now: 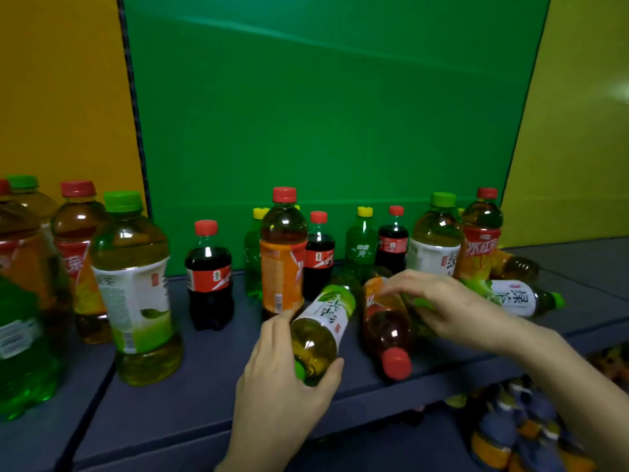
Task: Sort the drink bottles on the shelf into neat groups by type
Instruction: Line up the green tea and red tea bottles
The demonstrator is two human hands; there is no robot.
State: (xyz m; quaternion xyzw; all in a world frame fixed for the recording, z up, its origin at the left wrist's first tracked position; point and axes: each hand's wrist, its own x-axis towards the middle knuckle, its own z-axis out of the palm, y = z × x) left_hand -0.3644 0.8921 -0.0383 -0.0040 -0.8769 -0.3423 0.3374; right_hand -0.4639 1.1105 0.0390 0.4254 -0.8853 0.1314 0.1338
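A green tea bottle [323, 325] lies on its side on the dark shelf [190, 386], cap toward me. My left hand [282, 379] grips its neck end. Beside it lies an iced tea bottle [386, 321] with a red cap. My right hand [449, 304] reaches over it, fingers curled on a green bottle [423, 304] that is mostly hidden under the hand. Behind them stand cola bottles [210, 277], an iced tea bottle [282, 253], and green soda bottles [361, 250]. Another green tea bottle [514, 298] lies on its side at the right.
At the left stand a green tea bottle [136, 287], iced tea bottles [80, 253] and a green soda bottle [23, 352]. At the back right stand a green tea bottle [435, 240] and an iced tea bottle [480, 236]. A green back panel [323, 114] closes the shelf. Colourful packs [531, 430] sit below.
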